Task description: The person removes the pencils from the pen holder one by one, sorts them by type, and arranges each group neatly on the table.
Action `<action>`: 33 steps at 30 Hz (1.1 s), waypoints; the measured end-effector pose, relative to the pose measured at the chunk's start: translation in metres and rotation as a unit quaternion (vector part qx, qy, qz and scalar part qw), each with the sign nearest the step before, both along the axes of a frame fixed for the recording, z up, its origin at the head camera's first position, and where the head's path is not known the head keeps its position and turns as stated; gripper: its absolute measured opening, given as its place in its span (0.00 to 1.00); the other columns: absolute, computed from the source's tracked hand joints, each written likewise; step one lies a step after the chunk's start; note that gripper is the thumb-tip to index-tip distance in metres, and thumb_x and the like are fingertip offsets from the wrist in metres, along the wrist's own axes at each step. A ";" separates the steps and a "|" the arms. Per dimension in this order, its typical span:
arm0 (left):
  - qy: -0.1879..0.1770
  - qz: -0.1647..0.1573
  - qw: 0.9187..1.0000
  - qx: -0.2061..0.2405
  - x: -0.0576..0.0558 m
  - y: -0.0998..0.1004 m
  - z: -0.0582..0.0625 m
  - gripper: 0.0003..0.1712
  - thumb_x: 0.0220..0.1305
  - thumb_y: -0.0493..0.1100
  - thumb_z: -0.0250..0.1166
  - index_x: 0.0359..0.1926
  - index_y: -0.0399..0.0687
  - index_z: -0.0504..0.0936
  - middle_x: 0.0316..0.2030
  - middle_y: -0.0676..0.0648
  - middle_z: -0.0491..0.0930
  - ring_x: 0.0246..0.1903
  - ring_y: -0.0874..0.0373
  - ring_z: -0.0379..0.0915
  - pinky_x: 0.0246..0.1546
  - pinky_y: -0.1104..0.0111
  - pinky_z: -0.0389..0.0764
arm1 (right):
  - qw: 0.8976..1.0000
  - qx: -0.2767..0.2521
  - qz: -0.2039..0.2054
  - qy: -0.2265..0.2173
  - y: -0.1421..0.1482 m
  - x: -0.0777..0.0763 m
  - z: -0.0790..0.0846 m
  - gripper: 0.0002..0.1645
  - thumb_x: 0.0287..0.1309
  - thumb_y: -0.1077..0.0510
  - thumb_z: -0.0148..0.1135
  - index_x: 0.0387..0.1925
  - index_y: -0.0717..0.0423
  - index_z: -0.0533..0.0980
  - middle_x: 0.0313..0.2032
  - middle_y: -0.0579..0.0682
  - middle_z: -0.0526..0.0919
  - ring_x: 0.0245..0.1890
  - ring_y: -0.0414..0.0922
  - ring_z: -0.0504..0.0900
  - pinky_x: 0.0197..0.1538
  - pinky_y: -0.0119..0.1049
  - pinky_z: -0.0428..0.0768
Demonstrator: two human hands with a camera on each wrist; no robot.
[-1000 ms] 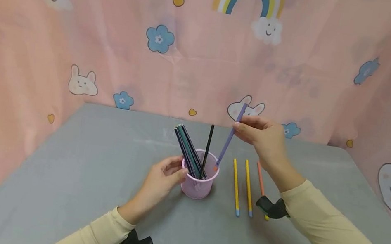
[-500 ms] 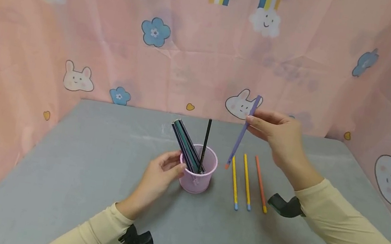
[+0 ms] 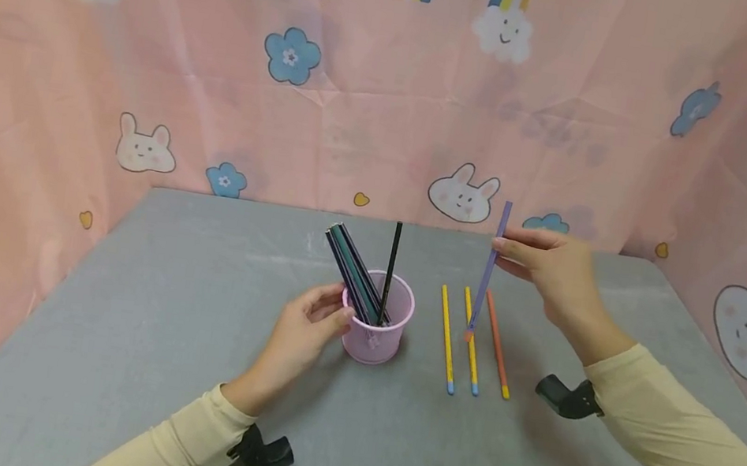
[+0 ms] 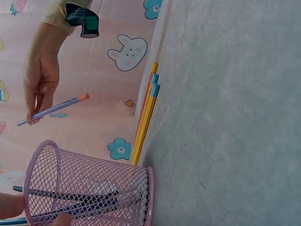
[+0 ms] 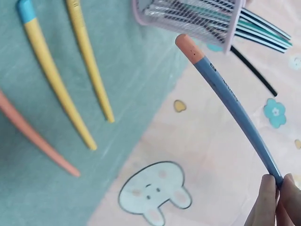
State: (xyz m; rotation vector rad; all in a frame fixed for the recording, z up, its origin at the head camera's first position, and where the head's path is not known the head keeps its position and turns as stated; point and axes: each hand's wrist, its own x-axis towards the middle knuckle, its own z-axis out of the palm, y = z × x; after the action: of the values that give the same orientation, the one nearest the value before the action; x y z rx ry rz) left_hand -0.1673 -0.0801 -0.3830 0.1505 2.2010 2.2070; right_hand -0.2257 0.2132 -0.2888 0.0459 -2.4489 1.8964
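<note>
My left hand (image 3: 303,328) holds the left side of a pink mesh pencil cup (image 3: 372,346), thumb at its rim. Inside the cup, a bundle of dark and teal pencils (image 3: 352,271) leans left, and one black pencil (image 3: 391,263) stands nearly upright. My right hand (image 3: 560,279) pinches a purple pencil (image 3: 486,281) near its upper end, above the table and right of the cup. Its orange-tipped end (image 5: 190,48) points down. Below it lie two yellow pencils (image 3: 447,343) with blue ends and one orange pencil (image 3: 498,346) with a yellow end, roughly side by side.
The grey table (image 3: 189,319) meets a pink printed curtain (image 3: 359,127) at its back edge, and the curtain also runs along both sides. Each wrist carries a black camera mount (image 3: 568,398).
My right hand has carried the purple pencil from over the cup's right rim rightward, to above the lying pencils. My left hand stays on the cup. The head view has shifted slightly.
</note>
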 end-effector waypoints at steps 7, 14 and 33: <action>-0.013 0.006 1.000 0.004 0.000 -0.001 0.000 0.26 0.67 0.29 0.60 0.65 0.26 0.67 0.62 0.29 0.73 0.63 0.39 0.72 0.56 0.60 0.84 | 0.999 0.025 -0.003 -0.039 0.017 -0.003 -0.010 0.15 0.62 0.56 0.67 0.48 0.57 0.83 0.29 0.28 0.85 0.34 0.27 0.86 0.44 0.26 0.87; -0.006 0.001 1.000 0.009 0.000 -0.001 0.000 0.26 0.68 0.29 0.60 0.65 0.25 0.67 0.62 0.27 0.72 0.63 0.37 0.72 0.56 0.59 0.84 | 0.994 0.080 0.002 -0.079 0.032 -0.005 -0.022 0.32 0.64 0.53 0.65 0.62 0.70 0.72 0.28 0.24 0.82 0.33 0.24 0.84 0.45 0.25 0.86; -0.010 0.002 1.000 0.010 -0.002 0.000 -0.001 0.26 0.68 0.29 0.60 0.65 0.26 0.68 0.61 0.28 0.73 0.62 0.39 0.73 0.56 0.60 0.84 | 0.987 0.076 -0.005 -0.142 0.057 -0.022 -0.039 0.35 0.65 0.56 0.64 0.65 0.74 0.66 0.25 0.27 0.83 0.30 0.26 0.85 0.43 0.27 0.87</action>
State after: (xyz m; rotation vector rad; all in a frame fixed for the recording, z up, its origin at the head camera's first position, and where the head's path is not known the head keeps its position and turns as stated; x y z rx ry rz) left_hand -0.1696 -0.0803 -0.3840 0.1229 2.1711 2.2247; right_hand -0.2474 0.2705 -0.3282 -0.2492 -2.7653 1.8182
